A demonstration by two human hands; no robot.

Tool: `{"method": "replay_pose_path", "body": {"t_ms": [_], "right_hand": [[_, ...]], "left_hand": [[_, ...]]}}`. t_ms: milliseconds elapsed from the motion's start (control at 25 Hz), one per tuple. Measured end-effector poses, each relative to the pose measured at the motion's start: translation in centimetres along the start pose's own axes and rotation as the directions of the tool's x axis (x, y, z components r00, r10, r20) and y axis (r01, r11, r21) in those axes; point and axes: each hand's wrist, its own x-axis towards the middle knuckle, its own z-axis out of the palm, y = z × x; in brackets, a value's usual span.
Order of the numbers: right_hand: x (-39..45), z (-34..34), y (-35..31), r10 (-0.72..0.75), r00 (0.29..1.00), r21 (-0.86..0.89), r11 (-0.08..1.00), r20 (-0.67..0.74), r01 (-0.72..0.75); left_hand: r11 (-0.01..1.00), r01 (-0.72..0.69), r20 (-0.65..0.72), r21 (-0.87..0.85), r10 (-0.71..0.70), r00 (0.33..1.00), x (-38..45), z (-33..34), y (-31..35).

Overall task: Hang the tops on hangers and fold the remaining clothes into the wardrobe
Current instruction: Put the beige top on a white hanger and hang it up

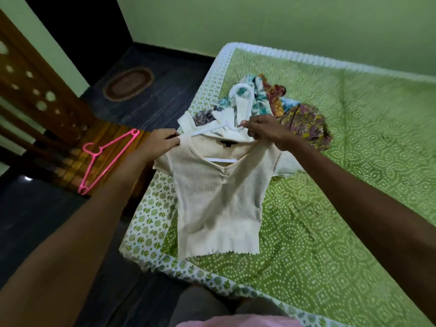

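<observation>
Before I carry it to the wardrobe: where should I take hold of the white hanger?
Probably by its hook, coming from above on the far side. The hook stands clear of the cream top, while the hanger's arms sit inside the neckline, where the left hand and right hand pinch the shoulders.

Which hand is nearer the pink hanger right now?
Left. The left hand pinches the cream top's shoulder just right of the pink hanger. The right hand holds the other shoulder, farther away over the bed.
</observation>
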Motion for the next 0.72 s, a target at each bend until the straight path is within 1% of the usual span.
{"method": "replay_pose_path", "body": {"t_ms": [120, 320, 440, 520, 560, 600, 640, 680, 720], "right_hand": [[-0.9, -2.9, -2.9, -0.05, 0.997, -0.01, 0.999, -0.067, 0.049], [-3.5, -7.0, -7.3, -0.149, 0.977, -0.046, 0.989, -0.154, 0.144], [-4.4, -8.5, -8.7, -0.165, 0.97, -0.076, 0.985, -0.18, 0.153], [-4.7, -9.4, -9.5, -0.191, 0.951, -0.088, 0.981, -0.242, 0.175], [-4.9, -9.9, -10.1, -0.209, 0.941, -0.09, 0.977, -0.268, 0.191], [-5.1, -10.3, -10.7, -0.227, 0.932, -0.092, 0.973, -0.282, 0.21], [-5.4, -10.5, -11.4, -0.243, 0.928, -0.1, 0.97, -0.281, 0.224], [-5.6, -10.6, -12.2, -0.26, 0.928, -0.112, 0.965, -0.265, 0.238], [-5.8, -10.7, -12.9, -0.279, 0.93, -0.133, 0.958, -0.241, 0.253]], "left_hand": [[0.994, -0.106, -0.014, -0.026, 0.106, 0.994, -0.6, -1.5, 3.6], [0.955, -0.286, -0.178, -0.074, 0.269, 0.947, -1.0, -2.7, 9.7], [0.922, -0.386, -0.283, 0.011, 0.373, 0.884, -1.0, -3.0, 12.3], [0.886, -0.456, -0.359, 0.09, 0.456, 0.815, -1.1, -3.1, 13.8], [0.865, -0.489, -0.384, 0.114, 0.492, 0.781, -1.1, -3.3, 14.4], [0.853, -0.51, -0.384, 0.112, 0.51, 0.77, -1.0, -3.7, 14.9], [0.858, -0.504, -0.358, 0.098, 0.503, 0.787, -1.0, -4.2, 15.5], [0.873, -0.478, -0.295, 0.095, 0.483, 0.824, -0.9, -4.7, 16.0], [0.887, -0.443, -0.214, 0.128, 0.461, 0.861, -0.6, -5.2, 16.6]]}}
